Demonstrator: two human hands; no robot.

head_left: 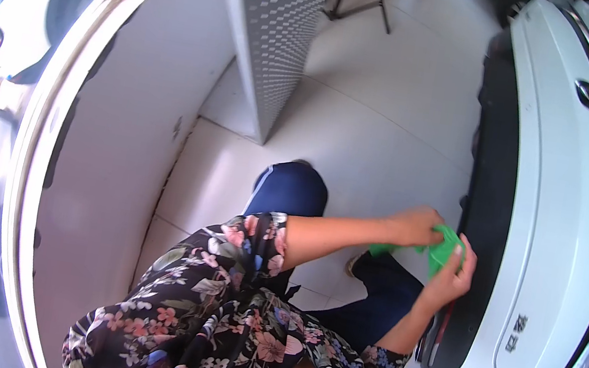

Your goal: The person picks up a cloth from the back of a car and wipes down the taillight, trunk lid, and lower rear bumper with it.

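Observation:
A green cloth [442,252] is stretched between my two hands, beside the black lower bumper of a white car. My left hand [417,226] grips the cloth at its upper left, fingers closed. On the other side, my right hand [452,277] pinches the cloth with its fingers folded round the edge. Part of the green cloth also hangs below my left wrist. Both hands are in front of the bumper, above my bent knee.
The white car's rear [563,188] runs along the right side. A perforated metal panel [277,27] stands ahead on the tiled floor [378,143], with a black tripod [356,13] behind it. At the left are a wall [148,84] and a white-framed window [52,107].

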